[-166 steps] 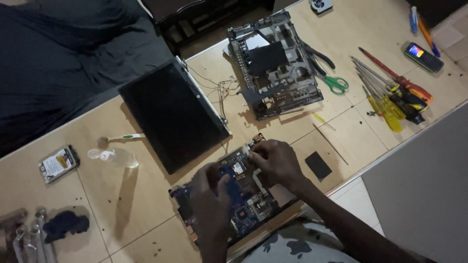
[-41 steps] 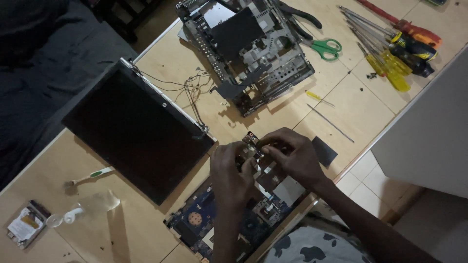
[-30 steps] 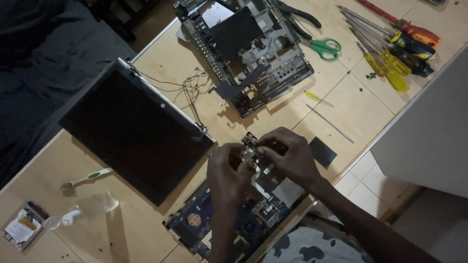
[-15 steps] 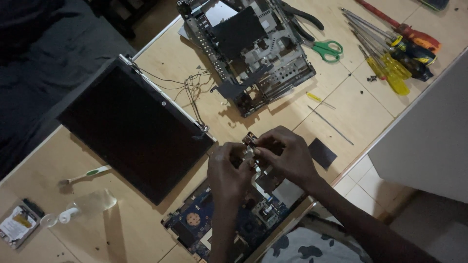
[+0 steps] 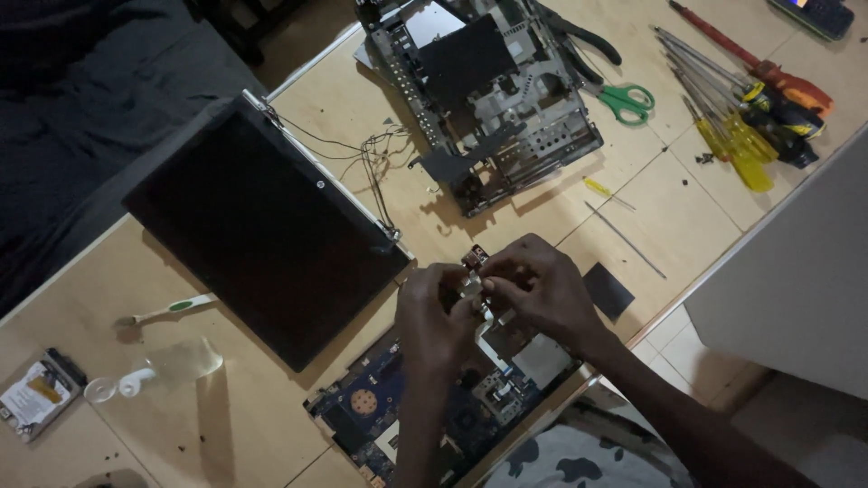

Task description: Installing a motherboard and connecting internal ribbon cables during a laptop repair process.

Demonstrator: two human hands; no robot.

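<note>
Low in the middle of the frame both hands meet over a blue circuit board [image 5: 398, 411] that lies at the near edge of the worktop [image 5: 271, 425]: the left hand [image 5: 434, 312] and the right hand [image 5: 538, 285] pinch a small part [image 5: 474, 260] between their fingertips, just above the board's upper end — what the part is cannot be told. At the far left edge lies a small flat drive [image 5: 38, 394] with a pale rectangular label marked in yellow; beside it a clear plastic bottle [image 5: 158, 370] lies on its side, and a white-and-green toothbrush [image 5: 172, 308] just above that. A dark laptop screen [image 5: 262, 230] fills the left centre, thin wires [image 5: 362, 154] trailing from its upper edge toward a stripped laptop chassis [image 5: 493, 99] at top centre. Green scissors [image 5: 624, 98] sit right of the chassis, and screwdrivers [image 5: 741, 108] with yellow and red handles fan out at upper right. A black square pad [image 5: 608, 291] lies just right of the right hand — a thin rod [image 5: 624, 239] above it.
</note>
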